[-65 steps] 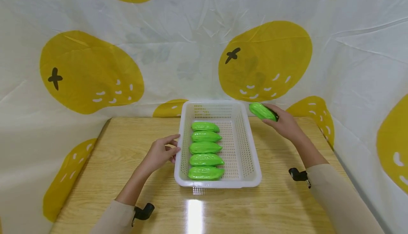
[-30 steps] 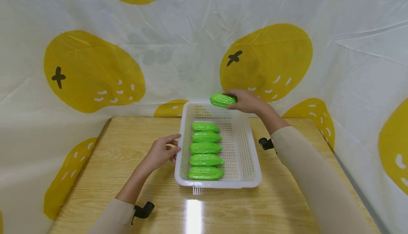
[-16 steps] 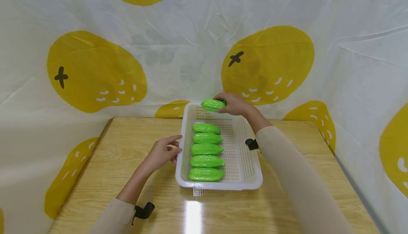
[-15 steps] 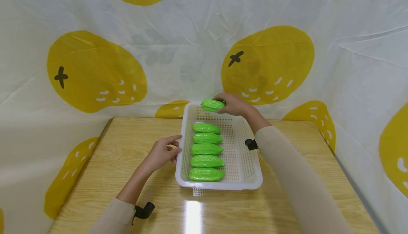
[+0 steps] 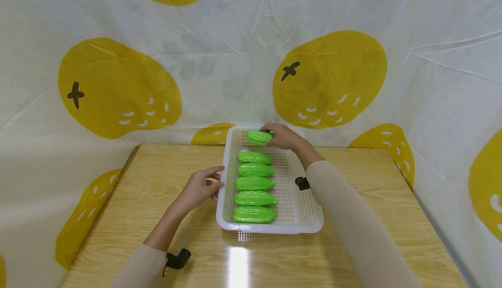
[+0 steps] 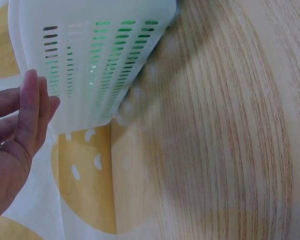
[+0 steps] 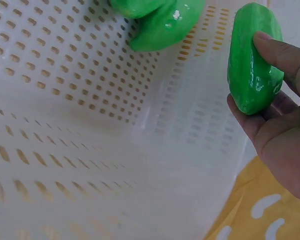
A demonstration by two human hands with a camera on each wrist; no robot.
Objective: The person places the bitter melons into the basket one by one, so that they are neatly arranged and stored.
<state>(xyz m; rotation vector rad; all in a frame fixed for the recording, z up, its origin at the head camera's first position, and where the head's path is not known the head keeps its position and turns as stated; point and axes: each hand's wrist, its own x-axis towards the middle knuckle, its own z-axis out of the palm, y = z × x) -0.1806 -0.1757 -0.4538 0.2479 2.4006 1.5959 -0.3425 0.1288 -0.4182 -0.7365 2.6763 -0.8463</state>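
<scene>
My right hand [image 5: 283, 137] grips a glossy green bitter melon [image 5: 259, 137] by one end, over the far end of a white plastic basket [image 5: 270, 228]. In the right wrist view the thumb lies on top of the bitter melon [image 7: 251, 60] and the fingers curl beneath it. Several matching bitter melons [image 5: 255, 184] lie crosswise in a row along the basket's left side, tips to the right. My left hand [image 5: 201, 188] is at the basket's left rim, its extended fingers against the outside, as the left wrist view shows beside the slotted wall [image 6: 80, 65].
The basket stands on a wooden table [image 5: 164, 170]. Behind it hangs a white cloth [image 5: 235, 39] printed with yellow fruit. A small black device [image 5: 178, 259] is strapped at the left wrist, another [image 5: 302, 183] at the right. The basket's right half shows bare perforated floor.
My right hand has carried the bitter melon leftward from beyond the basket's right side to over its far end, then lowered it slightly. The left hand has stayed at the rim.
</scene>
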